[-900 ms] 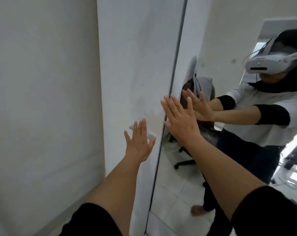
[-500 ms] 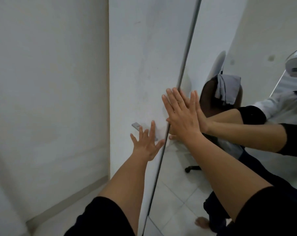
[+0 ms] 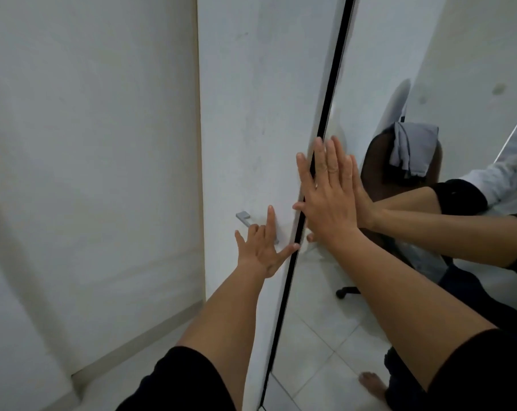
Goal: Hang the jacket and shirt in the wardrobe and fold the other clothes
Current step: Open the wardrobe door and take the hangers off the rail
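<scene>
At wardrobe door (image 3: 251, 114): R hand (image 3: 325, 200) pressed flat across mirror (image 3: 384, 69) edge, fingers straight, nothing held. L hand (image 3: 263, 247) spread over handle (image 3: 245, 219), not gripped. No jacket/shirt in hands. Risk: fingers pinched at door seam if panel is moved.

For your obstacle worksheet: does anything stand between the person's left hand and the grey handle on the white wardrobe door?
Nothing visible does. The left hand is already at the handle, its fingers partly covering it, while the right hand presses flat on the mirrored door.
</scene>
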`<action>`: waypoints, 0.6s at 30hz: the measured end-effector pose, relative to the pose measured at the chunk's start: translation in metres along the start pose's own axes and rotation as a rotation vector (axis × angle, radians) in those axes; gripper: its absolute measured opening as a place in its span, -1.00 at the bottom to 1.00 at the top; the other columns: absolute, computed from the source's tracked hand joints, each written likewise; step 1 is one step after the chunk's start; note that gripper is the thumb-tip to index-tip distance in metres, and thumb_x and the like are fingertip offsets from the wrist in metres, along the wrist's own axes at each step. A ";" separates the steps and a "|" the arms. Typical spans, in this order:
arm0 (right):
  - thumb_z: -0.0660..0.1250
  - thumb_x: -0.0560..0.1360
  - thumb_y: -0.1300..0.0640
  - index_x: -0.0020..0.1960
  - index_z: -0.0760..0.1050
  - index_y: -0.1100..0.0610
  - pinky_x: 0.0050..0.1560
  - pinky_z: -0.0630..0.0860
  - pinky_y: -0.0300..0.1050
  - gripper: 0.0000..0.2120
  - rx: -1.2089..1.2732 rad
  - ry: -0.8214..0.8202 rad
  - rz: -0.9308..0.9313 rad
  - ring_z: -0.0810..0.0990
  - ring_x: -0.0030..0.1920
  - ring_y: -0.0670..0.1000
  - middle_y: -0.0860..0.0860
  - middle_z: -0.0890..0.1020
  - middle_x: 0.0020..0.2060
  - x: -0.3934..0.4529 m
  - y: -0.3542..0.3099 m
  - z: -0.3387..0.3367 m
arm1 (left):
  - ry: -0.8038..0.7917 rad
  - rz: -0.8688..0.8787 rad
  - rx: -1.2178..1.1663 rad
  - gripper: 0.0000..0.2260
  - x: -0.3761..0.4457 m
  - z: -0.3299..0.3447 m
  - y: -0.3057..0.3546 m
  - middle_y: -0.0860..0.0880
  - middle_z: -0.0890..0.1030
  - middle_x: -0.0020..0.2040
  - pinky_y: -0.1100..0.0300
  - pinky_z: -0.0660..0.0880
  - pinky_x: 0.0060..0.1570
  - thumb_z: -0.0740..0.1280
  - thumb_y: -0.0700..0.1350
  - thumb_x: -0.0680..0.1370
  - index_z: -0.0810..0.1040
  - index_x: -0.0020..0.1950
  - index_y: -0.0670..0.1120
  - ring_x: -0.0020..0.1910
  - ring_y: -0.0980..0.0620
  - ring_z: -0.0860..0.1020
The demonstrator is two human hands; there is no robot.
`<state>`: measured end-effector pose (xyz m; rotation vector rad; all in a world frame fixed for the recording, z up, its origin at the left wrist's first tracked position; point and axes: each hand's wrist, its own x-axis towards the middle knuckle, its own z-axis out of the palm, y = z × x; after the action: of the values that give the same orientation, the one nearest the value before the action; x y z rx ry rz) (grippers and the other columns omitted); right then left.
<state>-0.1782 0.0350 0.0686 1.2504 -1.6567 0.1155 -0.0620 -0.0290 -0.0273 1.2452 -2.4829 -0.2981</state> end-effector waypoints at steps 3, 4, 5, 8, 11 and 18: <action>0.45 0.27 -0.24 0.52 0.09 0.15 0.38 -0.03 0.32 0.00 0.038 0.008 0.008 0.14 0.48 0.26 0.26 0.16 0.48 0.001 -0.011 -0.011 | 0.012 0.006 -0.056 -0.14 -0.009 -0.008 -0.014 -0.07 0.25 0.45 -0.29 -0.05 0.40 0.01 0.41 0.47 -0.48 0.44 0.04 0.43 -0.10 0.18; 0.44 0.27 -0.25 0.52 0.08 0.15 0.38 -0.02 0.32 0.01 0.040 0.014 -0.005 0.15 0.49 0.24 0.24 0.16 0.48 0.001 -0.016 -0.015 | 0.009 0.012 -0.061 -0.13 -0.013 -0.011 -0.021 -0.06 0.22 0.48 -0.29 -0.06 0.40 0.03 0.41 0.46 -0.48 0.44 0.04 0.45 -0.11 0.16; 0.44 0.26 -0.25 0.52 0.06 0.14 0.39 0.01 0.32 0.02 0.046 0.024 -0.017 0.15 0.49 0.22 0.22 0.16 0.49 0.000 -0.022 -0.021 | 0.004 0.019 -0.062 -0.12 -0.018 -0.015 -0.029 -0.06 0.20 0.49 -0.30 -0.06 0.40 0.04 0.42 0.45 -0.48 0.44 0.05 0.46 -0.11 0.15; 0.44 0.25 -0.27 0.52 0.03 0.12 0.40 0.04 0.29 0.04 0.113 0.057 -0.031 0.14 0.50 0.18 0.18 0.17 0.50 -0.001 -0.039 -0.035 | 0.015 0.039 -0.067 -0.09 -0.030 -0.023 -0.048 -0.04 0.19 0.50 -0.31 -0.03 0.41 0.07 0.43 0.43 -0.48 0.44 0.05 0.46 -0.12 0.17; 0.42 0.25 -0.28 0.52 0.01 0.12 0.43 0.01 0.25 0.04 0.180 0.092 -0.033 0.14 0.50 0.12 0.14 0.18 0.50 0.004 -0.068 -0.058 | 0.017 0.076 -0.065 -0.09 -0.049 -0.042 -0.081 -0.04 0.26 0.47 -0.31 -0.03 0.39 0.11 0.41 0.44 -0.47 0.45 0.07 0.43 -0.09 0.23; 0.03 0.44 -0.34 0.52 -0.08 0.12 0.42 0.08 0.22 -0.17 0.298 0.142 -0.175 0.15 0.49 0.08 0.09 0.19 0.50 0.032 -0.133 -0.096 | 0.169 0.096 -0.008 -0.07 -0.090 -0.079 -0.164 0.03 0.38 0.38 -0.32 -0.16 0.37 0.25 0.30 0.45 -0.53 0.36 0.24 0.33 0.01 0.40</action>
<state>-0.0132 0.0097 0.0770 1.5683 -1.4368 0.3459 0.1393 -0.0564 -0.0288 1.0967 -2.3852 -0.1707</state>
